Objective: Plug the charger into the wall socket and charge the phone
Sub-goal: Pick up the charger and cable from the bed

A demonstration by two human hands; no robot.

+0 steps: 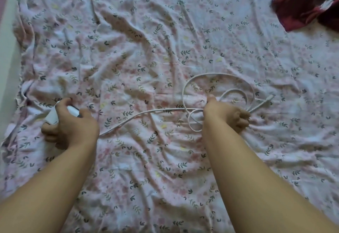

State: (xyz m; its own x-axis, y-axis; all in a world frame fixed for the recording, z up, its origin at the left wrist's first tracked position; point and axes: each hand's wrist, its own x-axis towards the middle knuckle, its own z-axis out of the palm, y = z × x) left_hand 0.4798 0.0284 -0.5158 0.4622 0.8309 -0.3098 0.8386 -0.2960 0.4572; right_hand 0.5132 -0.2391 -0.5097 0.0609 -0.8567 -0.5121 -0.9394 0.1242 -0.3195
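My left hand (pixel 70 126) grips a white charger adapter (pixel 53 116) low over the bed at the left. A white cable (pixel 146 112) runs from under that hand across the sheet to the right, where it lies in loose loops (pixel 220 78). My right hand (pixel 226 115) is closed on a bunch of those loops, and the cable's connector end (pixel 269 97) sticks out to the right of it. No phone and no wall socket are in view.
A rumpled pink bedsheet (pixel 165 39) with a leaf print covers the whole bed. A dark red cloth (pixel 308 3) lies at the far right corner. The bed's left edge meets a pale wall or floor strip (pixel 7 49).
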